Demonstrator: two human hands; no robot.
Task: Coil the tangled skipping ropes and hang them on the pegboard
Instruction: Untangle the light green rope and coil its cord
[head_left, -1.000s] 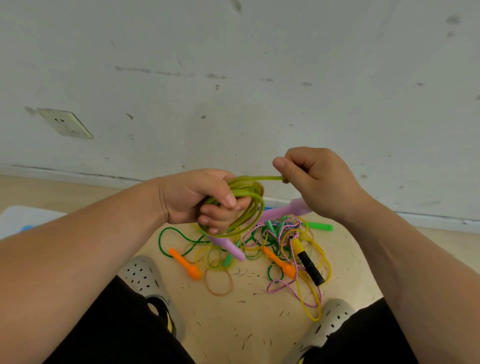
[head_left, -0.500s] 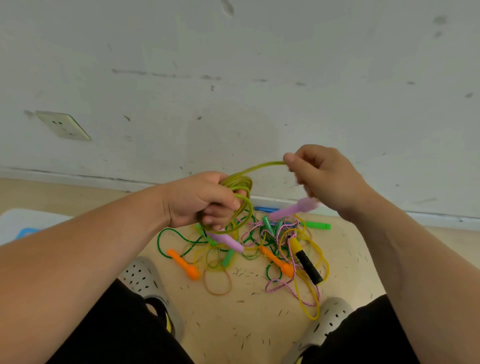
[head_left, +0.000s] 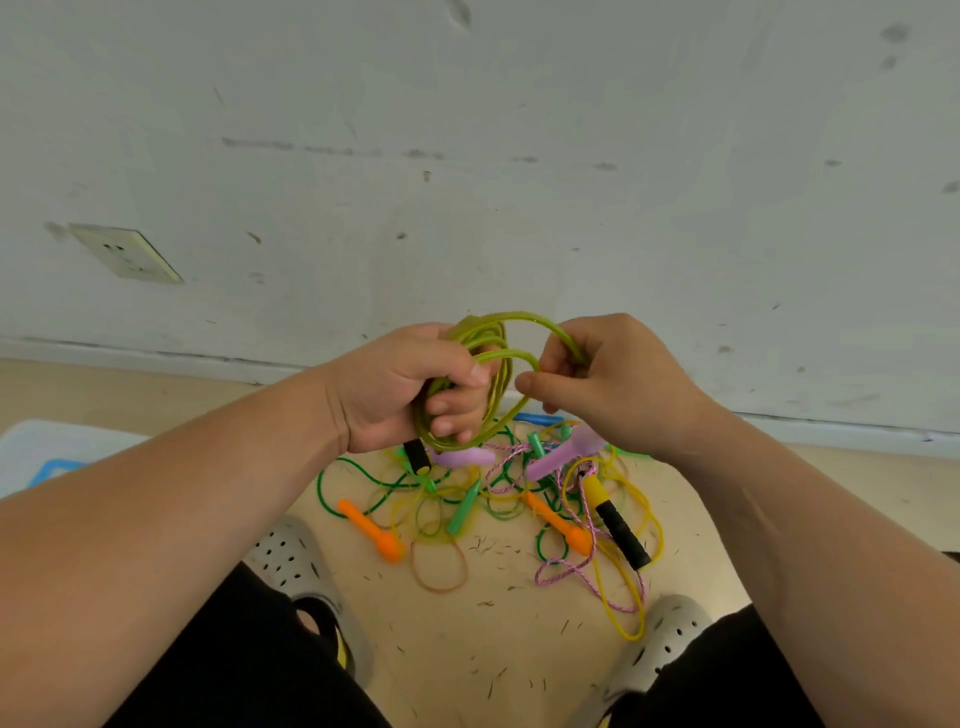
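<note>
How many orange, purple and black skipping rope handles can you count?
Orange handles: 2
Purple handles: 2
Black handles: 2
Total: 6

2 hands (head_left: 400, 387) coiling green rope (head_left: 483, 343) — tangled ropes (head_left: 519, 493) below

On my remote feed: the headcam wearer, dressed in black and pale grey.
The left forearm (head_left: 182, 509) and right forearm (head_left: 810, 525) are uncovered to the frame's edge, as are the left hand (head_left: 400, 384) and right hand (head_left: 618, 387). Black cloth covers the left leg (head_left: 234, 665) and right leg (head_left: 727, 675); at this angle I cannot tell shorts from trousers. The left clog (head_left: 283, 556) and right clog (head_left: 670, 634) are pale grey, perforated with round holes, each with a flash of yellow by the foot opening.
</note>
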